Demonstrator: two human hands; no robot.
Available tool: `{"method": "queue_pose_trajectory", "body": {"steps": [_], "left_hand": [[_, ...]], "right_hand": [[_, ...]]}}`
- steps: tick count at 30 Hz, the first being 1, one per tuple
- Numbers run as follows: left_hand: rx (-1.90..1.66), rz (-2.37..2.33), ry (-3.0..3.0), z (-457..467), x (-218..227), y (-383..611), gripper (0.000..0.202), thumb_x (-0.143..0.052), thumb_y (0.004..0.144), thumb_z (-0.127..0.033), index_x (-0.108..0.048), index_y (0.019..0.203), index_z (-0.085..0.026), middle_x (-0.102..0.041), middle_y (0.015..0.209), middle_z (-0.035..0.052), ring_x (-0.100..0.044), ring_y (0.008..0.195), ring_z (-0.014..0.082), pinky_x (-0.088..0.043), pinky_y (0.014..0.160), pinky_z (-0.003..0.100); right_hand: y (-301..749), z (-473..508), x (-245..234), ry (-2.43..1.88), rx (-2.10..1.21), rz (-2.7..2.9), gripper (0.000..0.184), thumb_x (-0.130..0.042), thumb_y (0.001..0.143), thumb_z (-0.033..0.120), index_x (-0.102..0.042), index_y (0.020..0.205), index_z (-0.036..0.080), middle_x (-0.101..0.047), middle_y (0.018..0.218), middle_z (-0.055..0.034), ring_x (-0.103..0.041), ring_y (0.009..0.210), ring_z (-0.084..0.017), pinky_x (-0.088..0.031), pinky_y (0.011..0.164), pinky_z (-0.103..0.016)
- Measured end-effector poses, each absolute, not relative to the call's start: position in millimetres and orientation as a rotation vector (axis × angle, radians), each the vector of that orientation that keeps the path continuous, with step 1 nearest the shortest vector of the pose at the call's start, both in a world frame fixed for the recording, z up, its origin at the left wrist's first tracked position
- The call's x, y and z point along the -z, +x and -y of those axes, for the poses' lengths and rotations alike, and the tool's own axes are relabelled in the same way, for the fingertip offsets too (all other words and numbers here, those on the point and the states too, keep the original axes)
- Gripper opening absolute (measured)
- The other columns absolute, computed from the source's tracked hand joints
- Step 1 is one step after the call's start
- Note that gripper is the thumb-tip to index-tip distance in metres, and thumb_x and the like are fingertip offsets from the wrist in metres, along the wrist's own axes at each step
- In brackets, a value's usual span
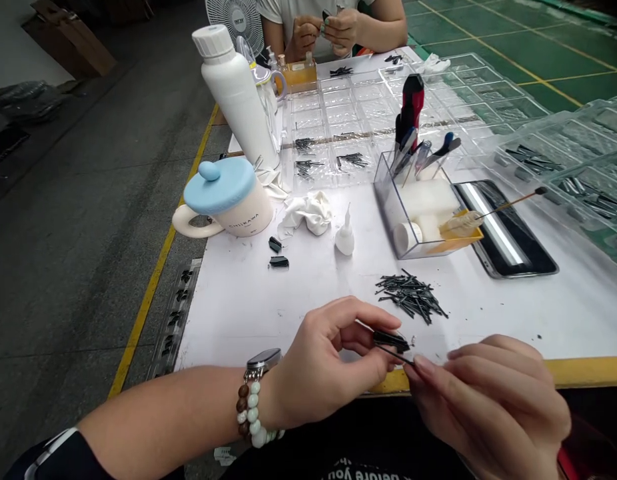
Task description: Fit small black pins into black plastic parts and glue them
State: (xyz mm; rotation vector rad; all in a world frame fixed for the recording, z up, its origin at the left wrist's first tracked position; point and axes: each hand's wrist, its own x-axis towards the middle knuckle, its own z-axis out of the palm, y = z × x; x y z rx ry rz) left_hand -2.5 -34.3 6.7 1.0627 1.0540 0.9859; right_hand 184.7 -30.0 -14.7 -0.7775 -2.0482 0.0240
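Observation:
Near the table's front edge, my left hand (333, 363) pinches a small black plastic part (391, 341) between thumb and fingers. My right hand (493, 400) grips a thin black strip (401, 358) by one end, and its other end lies against the black part. Just beyond my hands is a loose pile of thin black strips (412, 295). Two more small black parts (278, 262) lie to the left on the white table top (238, 307). A small white dropper bottle (345, 237) stands upright past my left hand.
A mug with a blue lid (221, 190), a white bottle (238, 100) and crumpled tissue (308, 213) stand left. A clear tool box (423, 207) and a dark tablet (508, 230) are right, beside compartment trays (563, 153). Across the table, a person's hands (333, 33) work.

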Motion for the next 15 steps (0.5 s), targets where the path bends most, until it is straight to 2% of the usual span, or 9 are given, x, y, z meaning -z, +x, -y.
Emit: {"method": "queue_pose_trajectory", "body": {"steps": [3,6,11,15], "left_hand": [[-0.954,-1.092,0.984,36.8,-8.1,-3.1,0.027,-0.07,0.071,-0.012,-0.059,0.094,-0.019,-0.069,0.083,0.0004,-0.066,0.07,0.0086,-0.053,0.067,0.014],[-0.952,-1.104,0.974,37.4,-8.5,-3.1,0.022,-0.072,0.07,-0.014,-0.057,0.085,-0.018,-0.07,0.082,0.0009,-0.066,0.07,0.0093,-0.054,0.066,0.015],[-0.949,-1.112,0.97,36.4,-8.7,-2.3,0.021,-0.07,0.07,-0.014,-0.055,0.084,-0.018,-0.069,0.08,0.0009,-0.065,0.067,0.0088,-0.053,0.061,0.014],[-0.967,-1.089,0.95,36.3,-9.0,-1.3,0.023,-0.07,0.069,-0.013,-0.053,0.083,-0.018,-0.069,0.082,0.001,-0.066,0.067,0.0088,-0.054,0.062,0.015]], "right_hand": [[184.2,27.9,14.5,-0.778,-0.033,2.063,0.024,-0.073,0.074,0.003,-0.064,0.091,0.018,-0.053,0.068,0.0031,-0.05,0.059,-0.008,-0.039,0.052,-0.028],[183.5,29.3,15.9,-0.814,-0.05,2.058,0.028,-0.073,0.073,0.002,-0.064,0.094,0.018,-0.053,0.07,0.0023,-0.05,0.061,-0.009,-0.039,0.053,-0.028],[184.0,30.7,20.5,-0.82,-0.062,2.041,0.037,-0.075,0.07,0.003,-0.064,0.1,0.022,-0.053,0.069,0.003,-0.05,0.059,-0.01,-0.039,0.052,-0.028],[187.0,30.3,23.7,-0.837,-0.091,2.074,0.043,-0.077,0.068,0.003,-0.063,0.104,0.02,-0.052,0.068,0.0019,-0.052,0.059,-0.011,-0.037,0.053,-0.029]]}}
